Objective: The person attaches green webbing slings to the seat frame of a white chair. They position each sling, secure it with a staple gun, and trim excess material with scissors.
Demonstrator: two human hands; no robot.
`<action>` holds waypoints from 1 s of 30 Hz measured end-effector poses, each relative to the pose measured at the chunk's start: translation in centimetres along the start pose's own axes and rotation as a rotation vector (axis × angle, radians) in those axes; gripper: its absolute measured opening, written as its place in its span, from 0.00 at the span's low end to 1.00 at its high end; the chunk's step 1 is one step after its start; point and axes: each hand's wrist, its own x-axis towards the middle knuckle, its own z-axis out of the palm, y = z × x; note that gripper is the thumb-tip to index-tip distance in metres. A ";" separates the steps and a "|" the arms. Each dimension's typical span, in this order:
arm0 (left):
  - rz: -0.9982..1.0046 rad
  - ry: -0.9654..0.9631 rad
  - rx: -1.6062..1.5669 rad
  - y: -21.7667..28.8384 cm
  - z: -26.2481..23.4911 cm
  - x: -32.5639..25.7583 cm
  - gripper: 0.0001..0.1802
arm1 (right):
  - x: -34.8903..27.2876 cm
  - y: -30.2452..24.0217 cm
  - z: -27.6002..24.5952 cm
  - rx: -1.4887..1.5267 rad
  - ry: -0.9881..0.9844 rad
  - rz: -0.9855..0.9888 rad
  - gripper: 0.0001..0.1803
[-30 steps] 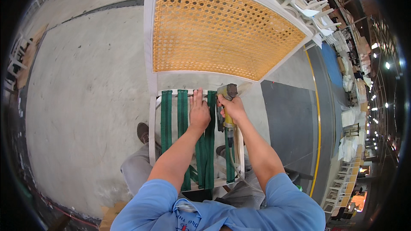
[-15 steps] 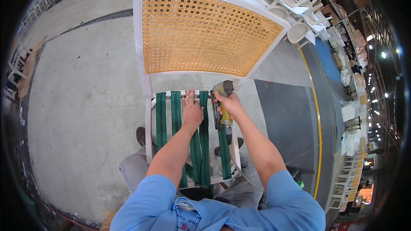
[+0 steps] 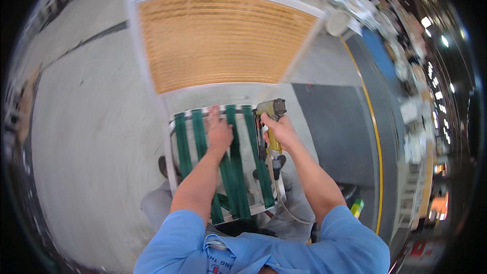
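Resting frame: white seat frame (image 3: 167,147) across the lap, rigid and light by the look, best held by its side rails
Webbing: green straps (image 3: 237,172) running from near rail to far rail, taut, springy
Left hand (image 3: 219,133): flat, fingers spread, pressing straps near far rail
Right hand (image 3: 282,131): wrapped round yellow pneumatic stapler (image 3: 272,116), nose at far right corner, weighty, gripped by handle

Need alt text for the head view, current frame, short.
Seen from above, a person's left hand presses green webbing straps on a white seat frame, while the right hand grips a yellow pneumatic stapler beside them. A white-framed woven cane panel lies beyond on the grey floor.
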 end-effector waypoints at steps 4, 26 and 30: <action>0.061 0.044 0.187 -0.8 -0.5 1.2 0.16 | -12.0 -2.5 -8.8 -0.039 0.048 0.034 0.18; -0.995 -0.820 -1.578 13.4 -3.1 -23.6 0.21 | -45.7 28.6 -35.6 0.562 0.690 0.246 0.29; -0.902 -0.997 -1.478 12.4 -3.3 -31.2 0.24 | -43.0 32.0 -37.4 0.639 0.512 0.349 0.36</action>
